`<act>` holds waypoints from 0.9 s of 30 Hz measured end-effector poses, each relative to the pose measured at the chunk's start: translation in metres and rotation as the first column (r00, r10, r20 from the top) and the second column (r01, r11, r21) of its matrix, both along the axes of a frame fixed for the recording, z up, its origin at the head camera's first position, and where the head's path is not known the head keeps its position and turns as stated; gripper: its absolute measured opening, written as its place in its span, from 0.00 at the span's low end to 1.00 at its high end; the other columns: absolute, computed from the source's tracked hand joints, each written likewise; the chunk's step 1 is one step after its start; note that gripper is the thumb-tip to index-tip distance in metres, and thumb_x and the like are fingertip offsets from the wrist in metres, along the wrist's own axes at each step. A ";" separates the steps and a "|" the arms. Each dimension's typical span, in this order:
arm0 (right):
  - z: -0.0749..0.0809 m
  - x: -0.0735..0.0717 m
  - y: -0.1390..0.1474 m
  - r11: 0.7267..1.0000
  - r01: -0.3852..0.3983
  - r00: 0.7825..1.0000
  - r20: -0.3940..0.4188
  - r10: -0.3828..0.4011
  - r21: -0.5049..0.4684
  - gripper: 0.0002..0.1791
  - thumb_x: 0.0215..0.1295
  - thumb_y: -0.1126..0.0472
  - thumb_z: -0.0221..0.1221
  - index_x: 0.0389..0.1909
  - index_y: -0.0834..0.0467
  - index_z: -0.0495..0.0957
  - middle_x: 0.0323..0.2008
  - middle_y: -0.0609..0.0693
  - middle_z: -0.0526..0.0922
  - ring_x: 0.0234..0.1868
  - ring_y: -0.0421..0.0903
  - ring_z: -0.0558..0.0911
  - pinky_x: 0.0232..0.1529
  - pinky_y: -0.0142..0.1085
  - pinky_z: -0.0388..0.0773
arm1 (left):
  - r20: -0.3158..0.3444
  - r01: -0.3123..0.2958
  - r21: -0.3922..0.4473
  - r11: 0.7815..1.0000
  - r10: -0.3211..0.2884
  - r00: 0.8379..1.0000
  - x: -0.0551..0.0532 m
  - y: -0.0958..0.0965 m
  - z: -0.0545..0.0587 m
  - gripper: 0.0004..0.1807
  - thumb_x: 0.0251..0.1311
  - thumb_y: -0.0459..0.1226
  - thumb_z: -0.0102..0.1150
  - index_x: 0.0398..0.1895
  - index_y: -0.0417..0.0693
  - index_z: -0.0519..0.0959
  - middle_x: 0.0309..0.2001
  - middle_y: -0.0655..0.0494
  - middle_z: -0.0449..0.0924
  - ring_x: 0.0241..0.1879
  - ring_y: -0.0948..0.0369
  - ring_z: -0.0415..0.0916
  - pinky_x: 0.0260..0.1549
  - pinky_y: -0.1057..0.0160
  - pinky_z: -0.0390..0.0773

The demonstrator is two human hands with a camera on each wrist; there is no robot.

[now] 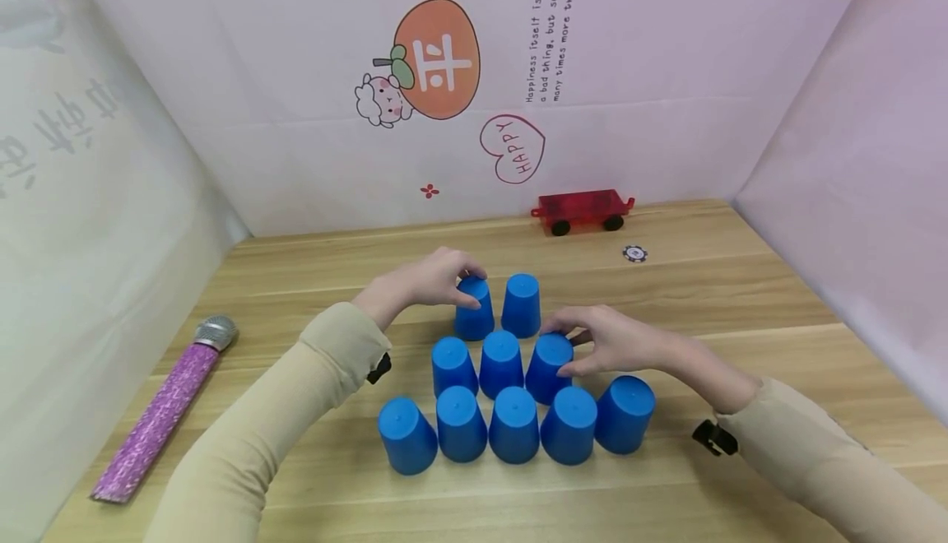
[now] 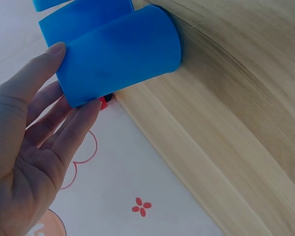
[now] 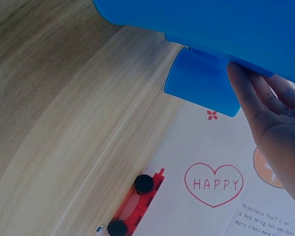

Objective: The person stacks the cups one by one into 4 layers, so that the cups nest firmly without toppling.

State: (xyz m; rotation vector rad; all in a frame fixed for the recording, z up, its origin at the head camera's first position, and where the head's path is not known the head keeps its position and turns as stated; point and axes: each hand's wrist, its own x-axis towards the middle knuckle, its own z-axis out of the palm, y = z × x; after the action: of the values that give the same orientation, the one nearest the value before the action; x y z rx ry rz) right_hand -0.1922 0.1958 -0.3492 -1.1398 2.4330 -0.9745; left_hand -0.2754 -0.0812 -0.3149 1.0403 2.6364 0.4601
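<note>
Upside-down blue cups stand in three rows on the wooden table. My left hand (image 1: 435,276) grips the left cup (image 1: 474,318) of the back row near its top, thumb on the near side and fingers beyond. In the left wrist view, thumb and fingertips rest at the closed end of that cup (image 2: 118,54). The other back-row cup (image 1: 522,308) stands just right of it. My right hand (image 1: 618,339) holds the right cup (image 1: 548,374) of the three in the middle row between thumb and fingers. In the right wrist view that cup (image 3: 211,24) fills the top, hiding the thumb.
Several cups form the front row, among them the rightmost cup (image 1: 625,415) below my right hand. A microphone (image 1: 163,415) with a glittery pink handle lies at the left. A red toy wagon (image 1: 583,210) and a poker chip (image 1: 634,254) are near the back wall.
</note>
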 end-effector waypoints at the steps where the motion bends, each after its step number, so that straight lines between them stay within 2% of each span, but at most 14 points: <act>1: 0.000 0.000 0.000 1.000 -0.001 1.000 -0.001 0.001 -0.001 0.27 0.56 0.54 0.66 0.54 0.62 0.72 0.49 0.54 0.81 0.51 0.51 0.81 0.48 0.45 0.81 | 0.002 0.000 0.000 1.000 0.000 1.000 0.000 0.001 0.000 0.27 0.56 0.41 0.65 0.57 0.40 0.74 0.54 0.46 0.78 0.54 0.53 0.76 0.54 0.57 0.78; 8: 0.001 0.000 0.001 1.000 0.002 1.000 -0.010 -0.002 -0.003 0.27 0.57 0.55 0.65 0.55 0.62 0.71 0.50 0.55 0.80 0.51 0.52 0.80 0.49 0.45 0.81 | 0.022 -0.011 0.003 1.000 0.011 1.000 -0.001 0.004 0.000 0.27 0.56 0.41 0.65 0.58 0.40 0.74 0.55 0.47 0.78 0.54 0.53 0.76 0.54 0.57 0.78; 19: 0.002 -0.003 0.012 0.999 0.041 0.999 -0.025 -0.041 0.006 0.28 0.57 0.56 0.65 0.55 0.65 0.71 0.51 0.57 0.79 0.52 0.53 0.79 0.49 0.46 0.81 | 0.017 0.003 -0.001 1.000 -0.003 1.000 0.001 0.006 -0.002 0.28 0.56 0.42 0.64 0.59 0.40 0.73 0.56 0.46 0.77 0.55 0.53 0.75 0.54 0.58 0.77; 27: 0.005 -0.012 0.023 0.996 0.093 0.994 -0.054 -0.093 0.004 0.26 0.55 0.60 0.66 0.54 0.63 0.72 0.50 0.57 0.80 0.50 0.53 0.79 0.48 0.44 0.81 | 0.022 -0.019 0.044 0.999 0.018 1.000 0.003 -0.003 -0.001 0.32 0.56 0.44 0.64 0.63 0.42 0.69 0.62 0.47 0.72 0.61 0.51 0.69 0.60 0.53 0.72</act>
State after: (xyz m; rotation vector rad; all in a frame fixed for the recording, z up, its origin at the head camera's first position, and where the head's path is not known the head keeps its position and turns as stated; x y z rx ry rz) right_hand -0.2038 0.2185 -0.3444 -1.0728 2.5506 -0.9745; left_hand -0.2729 -0.0837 -0.3161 1.0187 2.6303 0.5332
